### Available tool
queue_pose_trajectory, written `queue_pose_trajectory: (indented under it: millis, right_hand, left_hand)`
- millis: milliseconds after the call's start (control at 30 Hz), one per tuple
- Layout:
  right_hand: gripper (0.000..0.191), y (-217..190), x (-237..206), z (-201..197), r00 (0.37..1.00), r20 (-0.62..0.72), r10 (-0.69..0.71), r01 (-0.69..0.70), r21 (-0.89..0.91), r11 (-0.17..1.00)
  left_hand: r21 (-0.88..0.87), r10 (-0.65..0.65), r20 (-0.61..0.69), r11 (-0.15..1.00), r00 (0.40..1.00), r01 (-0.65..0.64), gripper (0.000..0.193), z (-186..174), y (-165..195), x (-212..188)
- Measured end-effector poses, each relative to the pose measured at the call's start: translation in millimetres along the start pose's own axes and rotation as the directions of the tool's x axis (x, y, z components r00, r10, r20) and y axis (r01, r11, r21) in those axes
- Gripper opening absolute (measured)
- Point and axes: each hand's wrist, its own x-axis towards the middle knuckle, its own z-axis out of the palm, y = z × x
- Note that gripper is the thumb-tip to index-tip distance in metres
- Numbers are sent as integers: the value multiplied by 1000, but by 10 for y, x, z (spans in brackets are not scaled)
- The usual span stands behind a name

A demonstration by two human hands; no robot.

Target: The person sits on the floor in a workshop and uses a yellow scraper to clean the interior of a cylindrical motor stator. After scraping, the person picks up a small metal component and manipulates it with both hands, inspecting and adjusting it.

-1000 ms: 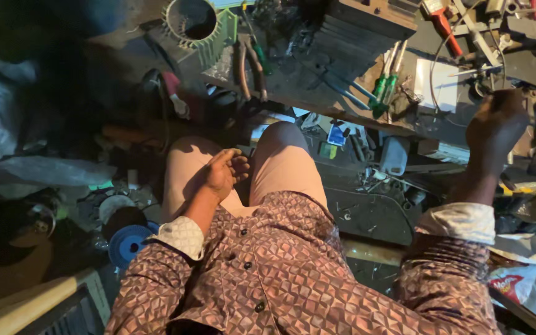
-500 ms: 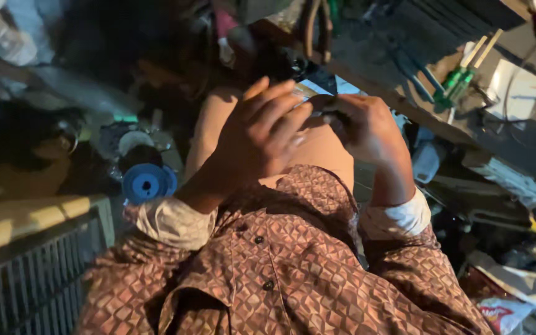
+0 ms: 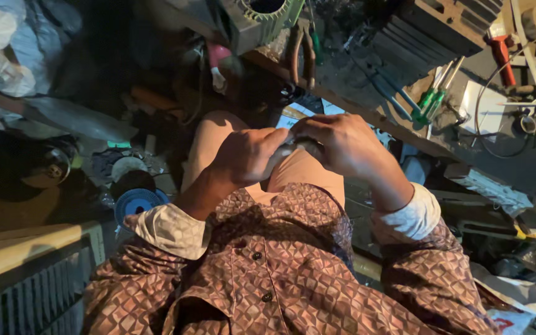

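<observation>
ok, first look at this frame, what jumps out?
Dead centre, the left hand and right hand meet over the lap, closed in a shared grip on a small grey object that the fingers mostly hide. Below them a brown patterned shirt fills the foreground. At upper right, green-handled screwdrivers lie on a cluttered workbench, and a blue disc sits on the floor at left.

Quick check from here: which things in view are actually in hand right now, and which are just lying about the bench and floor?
In hand:
- left hand and right hand, closed together over the lap
- small grey object between them, mostly hidden, kind unclear

Lying about:
- green-handled screwdrivers on the bench
- finned motor housing at the bench edge
- blue disc on the floor
- red-handled tool
</observation>
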Motion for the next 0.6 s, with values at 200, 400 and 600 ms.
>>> queue_pose_trajectory:
  millis: [200, 400, 600]
  right_hand:
    - [15, 30, -38, -51, 980, 12, -199, 199, -66, 978]
    - [20, 14, -65, -35, 984, 38, -173, 170, 58, 984]
    - [18, 18, -16, -59, 987, 83, -138, 114, 244, 963]
  left_hand:
    - [-421, -57, 158, 899, 986, 120, 15, -93, -36, -6]
    - [-479, -26, 149, 873, 988, 96, 16, -141, -42, -64]
    - [-226, 18, -23, 974, 1000, -22, 19, -127, 43, -124]
